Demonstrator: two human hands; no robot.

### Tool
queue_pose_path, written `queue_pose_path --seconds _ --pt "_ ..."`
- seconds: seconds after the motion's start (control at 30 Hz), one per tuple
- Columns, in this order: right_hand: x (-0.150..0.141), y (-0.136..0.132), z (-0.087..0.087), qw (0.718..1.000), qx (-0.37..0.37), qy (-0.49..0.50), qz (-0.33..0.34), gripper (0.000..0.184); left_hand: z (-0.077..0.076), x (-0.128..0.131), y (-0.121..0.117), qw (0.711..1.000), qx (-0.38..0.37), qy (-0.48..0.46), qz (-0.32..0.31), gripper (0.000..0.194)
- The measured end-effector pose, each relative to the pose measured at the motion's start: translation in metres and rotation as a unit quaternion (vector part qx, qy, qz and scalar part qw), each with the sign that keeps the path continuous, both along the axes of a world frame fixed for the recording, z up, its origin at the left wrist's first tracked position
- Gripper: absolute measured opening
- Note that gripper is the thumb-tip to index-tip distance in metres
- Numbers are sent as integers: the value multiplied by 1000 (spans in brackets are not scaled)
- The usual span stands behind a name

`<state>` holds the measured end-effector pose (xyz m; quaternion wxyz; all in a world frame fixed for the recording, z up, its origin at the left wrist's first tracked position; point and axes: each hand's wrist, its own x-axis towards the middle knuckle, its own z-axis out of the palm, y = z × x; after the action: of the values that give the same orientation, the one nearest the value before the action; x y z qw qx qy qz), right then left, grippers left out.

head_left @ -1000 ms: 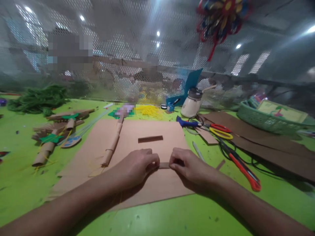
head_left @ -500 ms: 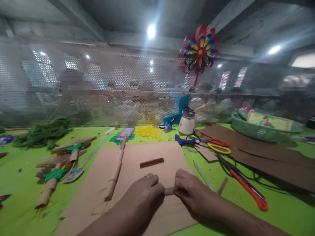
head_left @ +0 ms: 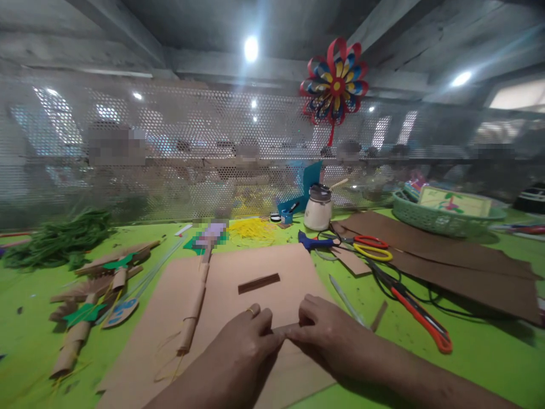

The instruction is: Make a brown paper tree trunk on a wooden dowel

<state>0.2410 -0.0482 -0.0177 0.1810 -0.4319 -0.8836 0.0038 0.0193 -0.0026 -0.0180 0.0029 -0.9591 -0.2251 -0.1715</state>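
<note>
A narrow brown paper strip is pinched between my two hands, low over the tan sheets at the table's front. My left hand is closed on its left end and wears a ring. On the right end, my right hand is closed too, thumb stretched toward the left thumb. Just beyond the fingers lies a folded dark brown strip. A rolled-paper stick with yellow threads rests on the sheets to the left. Near my right hand are a silver pen-like tool and a small brown scrap.
To the right are a red box cutter, scissors, a blue glue gun, brown sheets and a green basket. A white jar stands behind. Paper figures and green shreds lie left.
The view has tilted up, then shifted slightly right. My hands have drawn closer together on the strip, and my right thumb now reaches across it to the left.
</note>
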Motion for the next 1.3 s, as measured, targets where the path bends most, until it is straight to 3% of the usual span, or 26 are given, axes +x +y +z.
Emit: queue_pose_path --seconds 0.27,0.6,0.73,0.87,0.97,1.1,1.3 --pt "3 -5 -2 999 4 -29 -21 16 2 4 -2 1000 23 19 -2 24" --pt "8 -11 17 996 -23 -78 -19 18 7 3 -3 999 15 35 15 22" --pt "15 -11 19 999 -10 -45 -28 20 12 4 -4 999 4 44 3 23" --pt "17 -8 22 997 48 22 -48 26 20 7 -4 998 -22 50 -10 28" --pt "11 -5 19 998 50 24 -16 22 22 9 1 998 -25 44 -42 27" --pt "1 -2 8 997 39 -62 21 20 19 10 7 997 -8 53 -64 23" --pt "-3 2 -1 984 126 -121 41 19 14 10 4 999 -12 34 -15 26"
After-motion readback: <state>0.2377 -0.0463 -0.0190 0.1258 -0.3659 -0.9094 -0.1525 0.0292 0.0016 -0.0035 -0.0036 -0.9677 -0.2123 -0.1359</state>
